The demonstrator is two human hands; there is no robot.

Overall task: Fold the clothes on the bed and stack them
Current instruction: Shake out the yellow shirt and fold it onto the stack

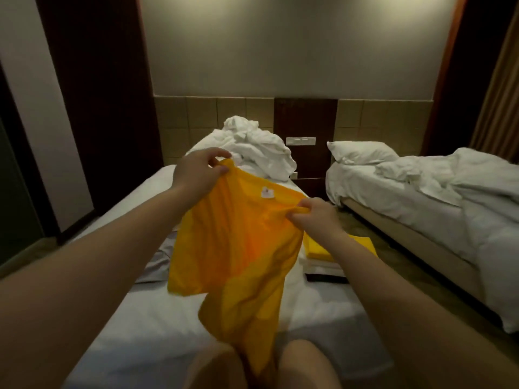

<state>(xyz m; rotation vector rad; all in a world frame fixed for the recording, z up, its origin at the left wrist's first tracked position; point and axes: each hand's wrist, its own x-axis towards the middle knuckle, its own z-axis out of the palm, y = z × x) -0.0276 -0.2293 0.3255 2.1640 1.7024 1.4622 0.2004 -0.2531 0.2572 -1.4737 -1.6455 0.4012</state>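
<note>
Nearest the lens: two bare knees [213,366] at the bottom edge, with the hem of a yellow T-shirt [238,248] hanging down between them. Held up in the air above the bed [157,318], clear of the sheet. Bright orange-yellow, thin, creased, spread between the two grips and slanting down from the higher left grip to the lower right one. A small white label [266,192] inside the neckline, about midway between the grips. One short sleeve drooping below the left grip, the body trailing down under both.

At the left hand [196,172], thumb and fingertips pinched on the shirt's top corner at the shoulder. At the right hand [317,217], fingers curled tight round a bunched fold of the other shoulder, knuckles toward the lens.

Below and left of the left grip, a grey piece of cloth [160,262] lying flat on the white sheet. Beyond the left grip, toward the headboard, a heap of crumpled white bedding [252,147]. Just under the right wrist, at the bed's right edge, a stack of folded clothes [331,248]: yellow on top, white beneath, something dark at the bottom. Right of the right grip, across a narrow strip of floor, a second bed [421,209] with a white pillow [359,153] and a rumpled duvet. Far right, a tan curtain [497,108]. Dim, warm light; pale wall above tiled panelling.
</note>
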